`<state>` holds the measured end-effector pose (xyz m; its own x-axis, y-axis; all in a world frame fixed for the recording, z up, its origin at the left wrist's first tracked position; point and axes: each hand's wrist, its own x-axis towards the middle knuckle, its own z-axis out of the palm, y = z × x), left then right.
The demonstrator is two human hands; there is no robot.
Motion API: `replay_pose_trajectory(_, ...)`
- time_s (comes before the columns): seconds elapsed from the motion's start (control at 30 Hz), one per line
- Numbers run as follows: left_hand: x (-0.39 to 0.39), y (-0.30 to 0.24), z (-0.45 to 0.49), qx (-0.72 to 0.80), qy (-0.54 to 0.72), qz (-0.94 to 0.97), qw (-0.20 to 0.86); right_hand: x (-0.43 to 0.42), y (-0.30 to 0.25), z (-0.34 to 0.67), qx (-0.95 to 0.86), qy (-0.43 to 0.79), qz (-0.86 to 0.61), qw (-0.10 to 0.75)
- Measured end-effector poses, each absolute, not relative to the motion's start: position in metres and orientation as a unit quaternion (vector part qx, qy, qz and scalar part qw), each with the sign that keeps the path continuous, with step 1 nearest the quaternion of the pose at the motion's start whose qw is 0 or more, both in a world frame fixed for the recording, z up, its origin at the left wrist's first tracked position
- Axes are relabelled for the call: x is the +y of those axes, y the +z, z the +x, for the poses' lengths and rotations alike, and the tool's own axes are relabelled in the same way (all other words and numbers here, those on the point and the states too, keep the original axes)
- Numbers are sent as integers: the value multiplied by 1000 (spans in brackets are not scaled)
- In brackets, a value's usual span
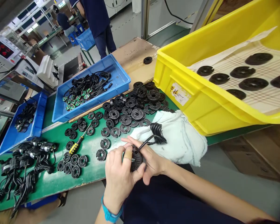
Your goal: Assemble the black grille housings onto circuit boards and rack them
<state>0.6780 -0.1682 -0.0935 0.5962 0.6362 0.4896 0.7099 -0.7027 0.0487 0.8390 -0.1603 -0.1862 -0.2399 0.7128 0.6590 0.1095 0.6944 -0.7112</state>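
Two hands meet at the near edge of a green counter (45, 174), holding one black disc (137, 161) between them. The left hand (118, 171) has its grip pinching the disc with fingers and thumb; the right hand (152, 157) has its grip closed about the other side. A coiled cord (158, 133) lies on a white cloth (188, 144) at two o'clock from the hands. Loose discs (137, 114) heap up at twelve; a screwdriver (75, 147) rests among others at nine. A blue tray (121, 76) of cords sits at eleven. Beyond spreads grey floor (128, 26), with a standing person (96, 21) between eleven and twelve. At one, a yellow bin (214, 118) bears a white label (180, 94): handwritten characters, the first 中, the smaller script illegible. At ten, a machine (4, 63) shows red digits, too blurred to read.
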Motion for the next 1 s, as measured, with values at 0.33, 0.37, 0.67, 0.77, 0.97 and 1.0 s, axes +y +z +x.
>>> replay_pose_trajectory(0.33,-141,-67,672,-238,-136,-945,179,-151,-191,821,-738,186,-303,573)
replay_pose_trajectory(0.37,-139,-65,672,-236,-136,-947,170,-150,-190,820,-734,181,-308,577)
replay_pose_trajectory(0.67,-139,-62,681,-188,-200,-955,115,-154,-181,822,-708,248,-357,556)
replay_pose_trajectory(0.77,-135,-73,681,-188,-272,-938,107,-153,-184,820,-696,251,-357,570)
replay_pose_trajectory(0.97,-141,-88,674,-216,-330,-919,22,-151,-187,816,-697,217,-366,578)
replay_pose_trajectory(1.0,-144,-90,672,-223,-332,-916,5,-150,-186,817,-699,213,-367,575)
